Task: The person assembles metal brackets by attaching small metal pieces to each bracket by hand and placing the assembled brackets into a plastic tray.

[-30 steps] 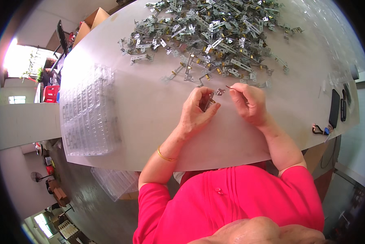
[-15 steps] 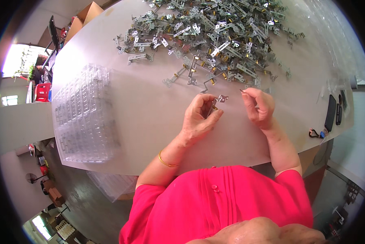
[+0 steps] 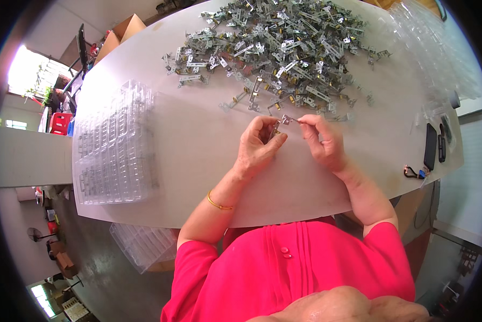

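The left hand [image 3: 258, 146] has its thumb and fingers curled around a small metal bracket [image 3: 274, 131], gripping it above the near middle of the bench [image 3: 187, 139], with the silvery holed end of the bracket standing out past the fingertips toward the right. The right hand [image 3: 325, 144] has its thumb and forefinger nearly together in a pinch on a thin dark piece [image 3: 298, 122], whose tip is at that holed end; whether the two touch is too small to tell. A gold bracelet [image 3: 218, 205] circles the left forearm. Just beyond the hands, a wide heap of metal brackets [image 3: 284, 53], many with brass-coloured parts, covers the far middle of the bench, a few lying loose along its near edge. Clear plastic trays [image 3: 114, 155] lie on the left side of the bench, well apart from the heap. Near the right edge are a long black object [image 3: 430, 147] and, close to it, a small black and blue item [image 3: 415, 172]. Clear plastic packaging [image 3: 439, 59] spreads over the far right.
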Available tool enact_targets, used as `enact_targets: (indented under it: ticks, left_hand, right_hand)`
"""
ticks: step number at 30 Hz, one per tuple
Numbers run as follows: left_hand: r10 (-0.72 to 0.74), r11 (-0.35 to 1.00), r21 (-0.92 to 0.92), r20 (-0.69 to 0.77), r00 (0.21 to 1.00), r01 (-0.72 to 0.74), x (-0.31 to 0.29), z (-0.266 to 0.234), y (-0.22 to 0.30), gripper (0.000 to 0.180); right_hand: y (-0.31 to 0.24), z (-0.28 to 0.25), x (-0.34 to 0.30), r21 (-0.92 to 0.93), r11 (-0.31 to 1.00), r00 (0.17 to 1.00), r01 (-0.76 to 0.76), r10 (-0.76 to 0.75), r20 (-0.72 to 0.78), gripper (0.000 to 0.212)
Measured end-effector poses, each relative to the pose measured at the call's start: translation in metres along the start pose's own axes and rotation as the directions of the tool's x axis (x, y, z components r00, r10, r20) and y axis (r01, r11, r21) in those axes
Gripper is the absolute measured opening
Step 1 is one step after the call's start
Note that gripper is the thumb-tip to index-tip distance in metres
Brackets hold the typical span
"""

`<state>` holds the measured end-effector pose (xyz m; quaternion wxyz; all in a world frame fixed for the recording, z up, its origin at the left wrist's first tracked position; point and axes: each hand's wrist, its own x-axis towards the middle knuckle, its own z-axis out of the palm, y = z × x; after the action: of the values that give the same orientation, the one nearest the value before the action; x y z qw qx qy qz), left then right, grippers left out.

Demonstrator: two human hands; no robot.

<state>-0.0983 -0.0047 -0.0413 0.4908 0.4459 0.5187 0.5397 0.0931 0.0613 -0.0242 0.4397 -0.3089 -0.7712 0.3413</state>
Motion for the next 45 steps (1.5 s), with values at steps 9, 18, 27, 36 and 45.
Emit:
enact_targets:
  ticks: [9,18,27,36,45]
  left_hand:
    - [0.034,0.999,0.014,-0.092,0.995,-0.033,0.003,-0.002,-0.005,0.027]
    - [0.084,0.993,0.095,-0.138,0.987,-0.071,0.008,-0.008,-0.015,0.026]
    - [0.202,0.938,0.312,-0.131,0.970,-0.153,0.008,-0.006,-0.017,0.028]
    - [0.350,0.840,0.483,-0.139,0.926,-0.245,0.006,-0.003,-0.005,0.029]
    - [0.442,0.705,0.635,-0.045,0.896,-0.316,0.001,0.001,0.001,0.033]
  right_hand:
    - [-0.020,0.007,0.016,-0.036,0.999,0.997,-0.030,0.032,0.070,0.007]
    - [-0.011,0.020,0.009,-0.046,0.999,1.000,0.010,-0.010,0.005,0.007]
    - [-0.005,0.014,0.005,-0.019,0.999,0.999,-0.043,0.043,0.001,0.006]
    - [-0.007,0.009,0.000,-0.038,0.989,0.985,-0.144,0.147,0.095,0.007]
    - [-0.008,0.013,0.000,0.036,0.981,0.979,-0.192,0.188,0.084,0.017]
